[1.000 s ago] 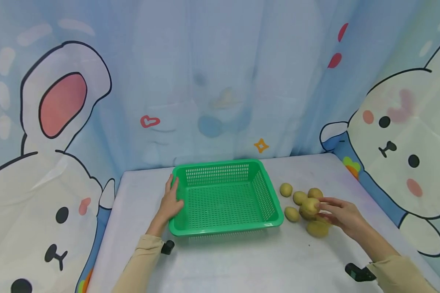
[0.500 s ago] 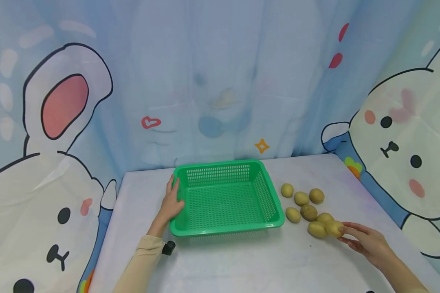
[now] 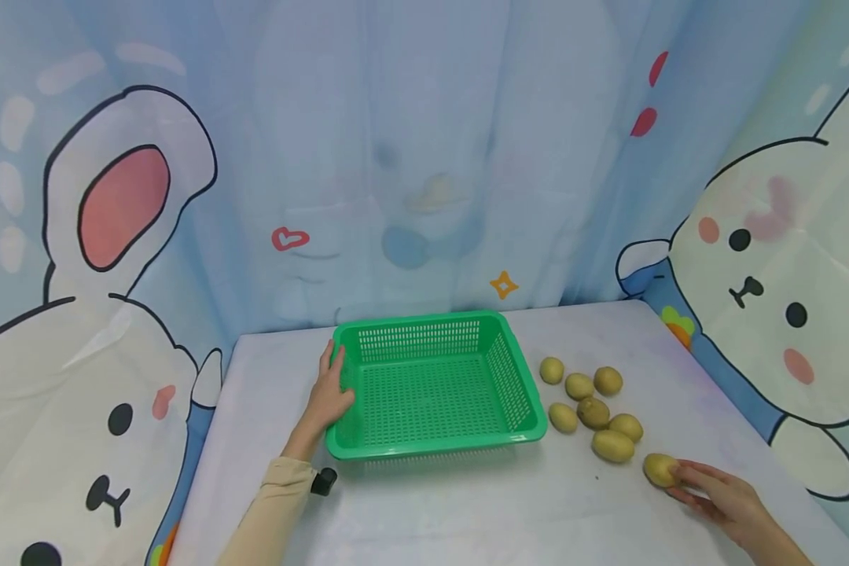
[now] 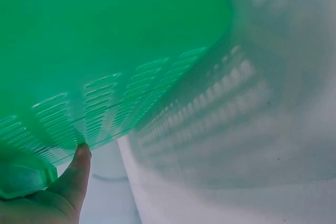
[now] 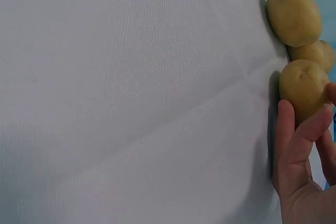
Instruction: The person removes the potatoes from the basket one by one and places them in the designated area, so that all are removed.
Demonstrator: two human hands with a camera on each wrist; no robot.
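A green plastic basket point(image 3: 424, 397) with slotted walls stands on the white table. My left hand point(image 3: 325, 401) holds its left rim, thumb over the edge and fingers along the outer side. In the left wrist view the thumb point(image 4: 73, 177) lies against the basket's slotted wall point(image 4: 105, 98). To the right, my right hand point(image 3: 722, 499) holds a potato point(image 3: 659, 470) between thumb and fingers, low at the table. The right wrist view shows the same potato point(image 5: 303, 85) at my fingertips, with other potatoes beyond it.
Several loose potatoes lie right of the basket, among them a large one point(image 3: 613, 446), a darker one point(image 3: 593, 413) and one near the back point(image 3: 552, 370). A blue curtain point(image 3: 424, 157) with cartoon prints hangs behind the table point(image 3: 481, 511).
My right hand has carried a potato from above the group toward the front right, away from the others and down to the table. The left hand and basket have stayed in place.
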